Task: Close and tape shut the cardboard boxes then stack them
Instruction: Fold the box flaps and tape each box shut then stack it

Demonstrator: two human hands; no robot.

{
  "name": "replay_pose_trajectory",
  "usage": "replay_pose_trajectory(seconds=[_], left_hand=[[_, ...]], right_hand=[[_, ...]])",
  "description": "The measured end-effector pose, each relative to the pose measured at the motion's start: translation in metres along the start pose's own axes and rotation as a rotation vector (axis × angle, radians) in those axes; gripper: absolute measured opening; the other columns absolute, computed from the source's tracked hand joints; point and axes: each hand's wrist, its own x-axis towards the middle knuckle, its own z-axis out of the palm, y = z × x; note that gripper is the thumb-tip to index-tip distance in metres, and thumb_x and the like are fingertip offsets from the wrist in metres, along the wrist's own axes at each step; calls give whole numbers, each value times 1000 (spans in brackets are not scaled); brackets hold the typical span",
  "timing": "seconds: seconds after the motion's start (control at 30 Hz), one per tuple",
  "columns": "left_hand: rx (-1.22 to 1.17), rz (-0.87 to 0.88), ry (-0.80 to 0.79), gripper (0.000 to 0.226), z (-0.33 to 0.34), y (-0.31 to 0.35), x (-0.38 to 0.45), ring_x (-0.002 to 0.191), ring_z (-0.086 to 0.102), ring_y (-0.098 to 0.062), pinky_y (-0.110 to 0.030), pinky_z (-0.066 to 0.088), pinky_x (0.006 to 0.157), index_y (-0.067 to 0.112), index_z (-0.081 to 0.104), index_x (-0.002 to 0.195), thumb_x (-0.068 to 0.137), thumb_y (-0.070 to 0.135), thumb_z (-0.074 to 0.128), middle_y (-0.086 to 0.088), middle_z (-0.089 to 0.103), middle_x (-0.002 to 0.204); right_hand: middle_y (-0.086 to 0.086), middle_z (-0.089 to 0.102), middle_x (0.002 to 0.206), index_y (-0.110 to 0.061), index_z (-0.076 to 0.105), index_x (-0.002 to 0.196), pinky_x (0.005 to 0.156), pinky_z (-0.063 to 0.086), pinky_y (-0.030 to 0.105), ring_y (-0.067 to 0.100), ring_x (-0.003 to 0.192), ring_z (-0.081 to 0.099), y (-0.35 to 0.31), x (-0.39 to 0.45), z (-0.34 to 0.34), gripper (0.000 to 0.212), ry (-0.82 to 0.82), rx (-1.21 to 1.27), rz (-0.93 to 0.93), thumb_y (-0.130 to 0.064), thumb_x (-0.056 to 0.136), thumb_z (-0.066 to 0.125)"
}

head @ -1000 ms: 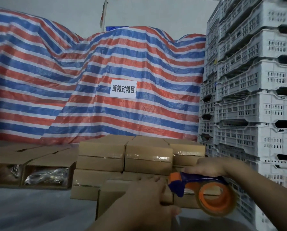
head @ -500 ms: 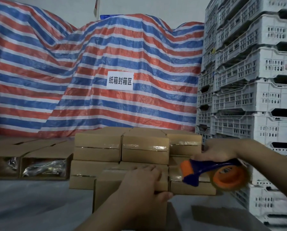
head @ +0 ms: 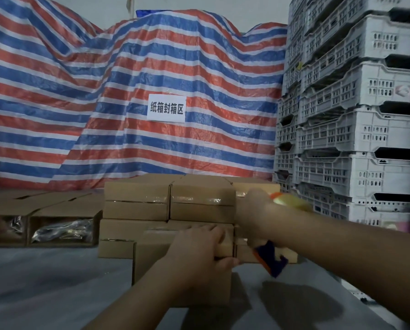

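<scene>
A closed cardboard box [head: 156, 253] stands on the grey table in front of me. My left hand [head: 199, 253] grips its right end, fingers over the top and thumb on the near side. My right hand [head: 253, 217] holds a blue and orange tape dispenser [head: 271, 259], blurred by motion, beside the box's right end; the orange roll shows above my wrist. Behind stands a stack of taped boxes [head: 168, 201], two layers high.
Open cardboard boxes [head: 61, 231] with plastic-wrapped contents lie at the left. A tall stack of white plastic crates [head: 356, 129] fills the right side. A red, white and blue striped tarp [head: 104, 103] with a paper sign hangs behind. The grey table [head: 44, 294] spreads to the left.
My right hand has turned the tape dispenser over: the roll swung up and right, the blue handle end now points down beside the box. My left hand stayed on the box.
</scene>
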Motion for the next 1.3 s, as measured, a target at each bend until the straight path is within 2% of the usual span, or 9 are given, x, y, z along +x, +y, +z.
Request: replay_pose_trajectory(seconds=[0.13, 0.43, 0.6, 0.83, 0.93, 1.0, 1.07, 1.13, 1.3], left_hand=[[12, -7, -4, 65, 0, 0, 0, 115, 51, -16, -36, 40, 91, 32, 43, 135, 85, 73, 47, 6, 52, 133], [4, 3, -2, 66, 1, 0, 1, 113, 52, -17, -39, 41, 95, 29, 45, 134, 85, 73, 46, 4, 54, 128], [31, 16, 20, 68, -2, 0, 0, 114, 52, -17, -38, 41, 93, 27, 44, 136, 86, 73, 45, 3, 54, 129], [36, 17, 9, 65, -2, 1, 0, 112, 52, -17, -39, 43, 92, 28, 45, 133, 86, 72, 45, 3, 54, 127], [37, 10, 14, 62, -3, 3, 0, 107, 53, -16, -37, 45, 90, 28, 47, 129, 86, 72, 46, 4, 55, 122], [34, 13, 20, 62, -4, 4, 0, 110, 53, -16, -37, 45, 93, 28, 47, 132, 87, 71, 46, 3, 55, 125], [10, 12, 42, 64, -4, 4, -1, 115, 53, -16, -37, 44, 98, 28, 45, 137, 88, 69, 48, 3, 55, 131], [-23, 12, 78, 65, -4, 3, -3, 118, 52, -14, -36, 44, 101, 28, 45, 139, 88, 67, 52, 4, 55, 134], [-9, 21, 124, 66, 0, 2, -4, 113, 52, -15, -34, 44, 96, 23, 46, 132, 84, 69, 52, 3, 55, 128]], right_hand=[[0, 56, 81, -18, 55, 79, 69, 46, 32, 19, 76, 56, -18, -9, 46, 38, 68, 145, 51, -46, 102, 45], [-8, 45, 61, -25, 46, 62, 45, 29, 26, 8, 51, 42, -51, -36, 115, 61, 239, 584, 395, -70, 98, 25], [-4, 68, 90, -26, 68, 89, 59, 38, 29, 13, 86, 65, -70, -37, 123, 63, 257, 636, 401, -70, 97, 24], [-4, 63, 89, -26, 59, 92, 54, 34, 30, 17, 75, 60, -40, -31, 83, 56, 357, 622, 435, -55, 101, 12], [-5, 59, 93, -25, 57, 101, 64, 40, 32, 11, 78, 53, -29, -18, 55, 45, 666, 1044, 460, -50, 99, 19], [-4, 58, 107, -21, 57, 117, 73, 41, 18, -1, 86, 51, -35, -9, 33, 36, 703, 1423, 285, -42, 105, 31], [-2, 53, 131, -20, 48, 140, 90, 36, 10, -8, 107, 49, -45, 0, 19, 41, 567, 1638, 108, -39, 108, 31], [-3, 36, 158, -26, 33, 155, 112, 27, 24, 8, 140, 36, -59, 11, 16, 50, 392, 1778, 74, -44, 108, 27], [-3, 53, 143, -32, 44, 147, 103, 45, 41, 17, 123, 54, -76, 16, 27, 59, 182, 2503, 77, -65, 98, 38]])
